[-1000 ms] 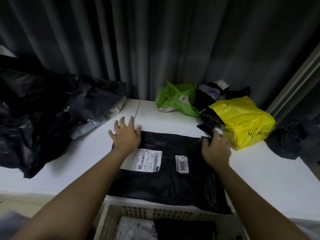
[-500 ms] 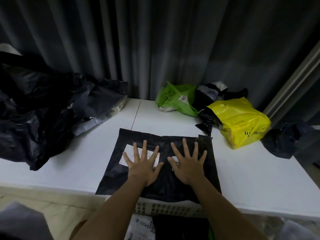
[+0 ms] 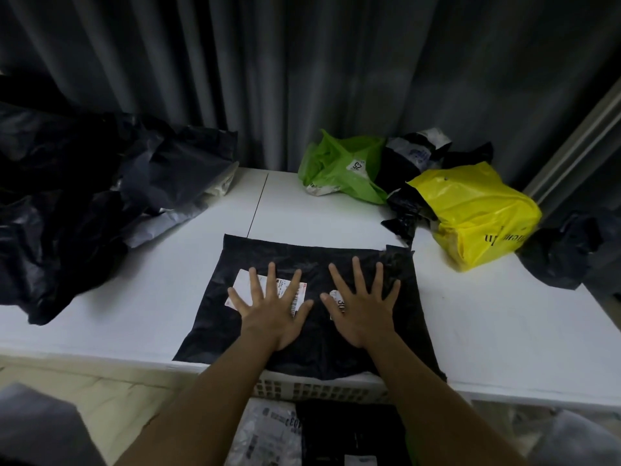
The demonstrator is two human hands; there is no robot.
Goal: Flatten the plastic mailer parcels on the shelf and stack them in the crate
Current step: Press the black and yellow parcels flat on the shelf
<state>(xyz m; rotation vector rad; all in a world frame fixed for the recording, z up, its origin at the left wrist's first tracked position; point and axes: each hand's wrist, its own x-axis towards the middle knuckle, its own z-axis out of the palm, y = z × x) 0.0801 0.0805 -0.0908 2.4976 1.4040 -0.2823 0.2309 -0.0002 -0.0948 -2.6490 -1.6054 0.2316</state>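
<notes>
Both hands lie flat with fingers spread on a black mailer (image 3: 302, 331) that rests on the white shelf (image 3: 504, 331), its near edge hanging over the shelf front above the crate (image 3: 319, 391). The left hand (image 3: 272, 311) presses on the white shipping label (image 3: 268, 290); the right hand (image 3: 361, 311) presses just beside it, covering most of a small numbered sticker (image 3: 337, 299). Neither hand has a grip on anything; the palms only bear down. This looks like the flattening step, nearly done, since the mailer already lies smooth. The next move probably calls for taking hold of the mailer's edges and lowering it level into the crate onto the parcels already there. More parcels wait: a green one (image 3: 342, 166), a yellow one (image 3: 477, 213), and a dark heap (image 3: 84, 203) at the left. The crate's inside is largely cut off by the arms and frame edge, and the printing on the label is too small to read.
</notes>
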